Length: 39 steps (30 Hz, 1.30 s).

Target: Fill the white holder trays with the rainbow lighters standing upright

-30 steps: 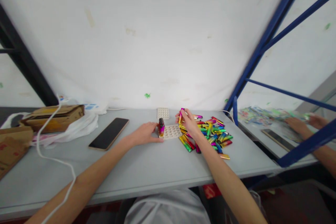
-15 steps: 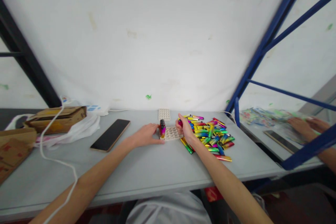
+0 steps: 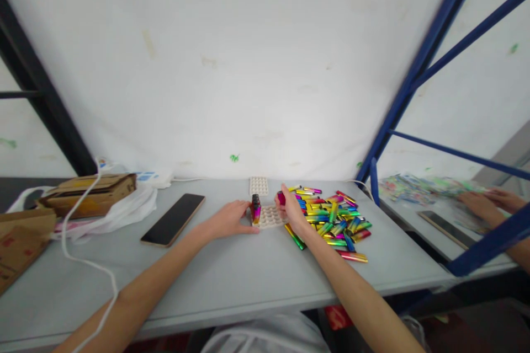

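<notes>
My left hand [image 3: 232, 218] grips the left end of a pale tray [image 3: 271, 216] with rows of holes. Its thumb lies at the tray's near corner and its fingers are behind. Beside these fingers a row of shiny lighters [image 3: 256, 210] with black tops stands upright in the tray. My right hand [image 3: 290, 212] is closed around a magenta lighter [image 3: 281, 197], over the tray's right end; most of that lighter is hidden by the fingers. To the right lies a loose pile of metallic, many-coloured lighters [image 3: 331, 218], partly behind my right wrist.
A second pale tray [image 3: 259, 186] lies near the wall. On the left are a phone [image 3: 174, 219], a cardboard box [image 3: 89, 193], a plastic bag [image 3: 141, 201] and a white cable [image 3: 89, 262]. Beyond the blue frame [image 3: 408, 88], another person's hands [image 3: 482, 204] are over plastic packets.
My right hand has turned slightly, so more of the magenta lighter shows. My left hand keeps its place at the tray. The camera view has shifted a little.
</notes>
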Each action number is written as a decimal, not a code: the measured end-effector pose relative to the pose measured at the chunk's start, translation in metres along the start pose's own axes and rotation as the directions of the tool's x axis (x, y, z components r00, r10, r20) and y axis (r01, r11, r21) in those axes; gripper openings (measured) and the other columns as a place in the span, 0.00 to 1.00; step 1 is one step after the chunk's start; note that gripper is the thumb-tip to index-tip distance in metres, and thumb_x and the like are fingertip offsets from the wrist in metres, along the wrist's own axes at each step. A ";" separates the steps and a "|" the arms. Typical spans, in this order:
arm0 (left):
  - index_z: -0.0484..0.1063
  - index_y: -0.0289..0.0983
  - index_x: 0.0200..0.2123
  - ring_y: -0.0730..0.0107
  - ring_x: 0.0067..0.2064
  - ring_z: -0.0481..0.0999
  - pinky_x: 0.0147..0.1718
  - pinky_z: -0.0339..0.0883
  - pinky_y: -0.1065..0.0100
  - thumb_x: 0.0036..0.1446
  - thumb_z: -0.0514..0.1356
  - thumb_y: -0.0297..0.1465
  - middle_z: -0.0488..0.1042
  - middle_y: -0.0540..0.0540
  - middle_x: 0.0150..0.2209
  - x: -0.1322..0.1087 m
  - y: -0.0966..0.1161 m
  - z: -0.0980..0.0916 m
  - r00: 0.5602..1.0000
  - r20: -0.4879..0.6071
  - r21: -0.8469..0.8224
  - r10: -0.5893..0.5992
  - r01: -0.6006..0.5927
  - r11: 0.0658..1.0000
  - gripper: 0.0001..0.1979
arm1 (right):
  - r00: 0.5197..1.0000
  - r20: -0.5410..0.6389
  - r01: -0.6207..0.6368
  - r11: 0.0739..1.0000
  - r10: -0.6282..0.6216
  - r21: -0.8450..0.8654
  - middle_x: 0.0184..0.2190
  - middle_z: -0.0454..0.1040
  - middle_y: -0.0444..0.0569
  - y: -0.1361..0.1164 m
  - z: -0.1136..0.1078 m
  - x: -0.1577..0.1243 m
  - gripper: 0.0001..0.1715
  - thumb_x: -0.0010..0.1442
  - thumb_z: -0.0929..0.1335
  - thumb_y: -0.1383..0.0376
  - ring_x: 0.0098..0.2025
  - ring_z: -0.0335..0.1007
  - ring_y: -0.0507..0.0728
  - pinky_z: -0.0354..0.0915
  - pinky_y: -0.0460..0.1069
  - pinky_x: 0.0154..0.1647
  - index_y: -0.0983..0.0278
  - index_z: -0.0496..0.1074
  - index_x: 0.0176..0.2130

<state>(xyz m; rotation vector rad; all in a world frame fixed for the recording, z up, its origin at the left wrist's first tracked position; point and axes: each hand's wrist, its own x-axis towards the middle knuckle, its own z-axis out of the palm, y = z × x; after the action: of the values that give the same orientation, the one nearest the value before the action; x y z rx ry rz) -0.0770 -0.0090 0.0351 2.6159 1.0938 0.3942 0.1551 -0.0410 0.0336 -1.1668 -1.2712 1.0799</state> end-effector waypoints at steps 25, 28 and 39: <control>0.78 0.38 0.49 0.49 0.43 0.80 0.41 0.67 0.61 0.53 0.68 0.61 0.81 0.41 0.42 0.000 -0.001 0.003 1.000 -0.005 -0.020 0.016 -0.016 1.000 0.34 | 0.819 0.418 0.559 0.708 -0.392 -0.431 0.30 0.83 0.47 -0.012 -0.008 -0.015 0.23 0.68 0.74 0.45 0.30 0.73 0.56 0.62 0.48 0.34 0.61 0.84 0.38; 0.78 0.39 0.50 0.49 0.42 0.80 0.41 0.68 0.61 0.53 0.68 0.61 0.81 0.42 0.41 0.000 0.000 0.002 1.000 -0.017 -0.029 0.020 -0.020 0.999 0.34 | 0.792 0.486 0.590 0.666 -0.369 -0.457 0.32 0.84 0.47 -0.016 -0.012 -0.015 0.21 0.70 0.73 0.47 0.31 0.75 0.56 0.62 0.48 0.35 0.61 0.85 0.39; 0.77 0.39 0.46 0.48 0.45 0.81 0.44 0.69 0.60 0.54 0.67 0.59 0.82 0.40 0.43 -0.001 0.002 -0.001 1.000 -0.018 -0.029 0.014 -0.015 0.999 0.31 | 0.891 0.349 0.444 0.397 -0.292 -0.803 0.30 0.82 0.49 -0.016 -0.006 -0.010 0.28 0.76 0.67 0.48 0.33 0.75 0.57 0.60 0.49 0.36 0.62 0.81 0.33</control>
<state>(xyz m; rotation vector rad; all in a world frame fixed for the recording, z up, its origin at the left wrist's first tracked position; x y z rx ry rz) -0.0763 -0.0106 0.0362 2.6013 1.0673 0.4333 0.1597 -0.0530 0.0489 -1.4097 -2.2228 0.0805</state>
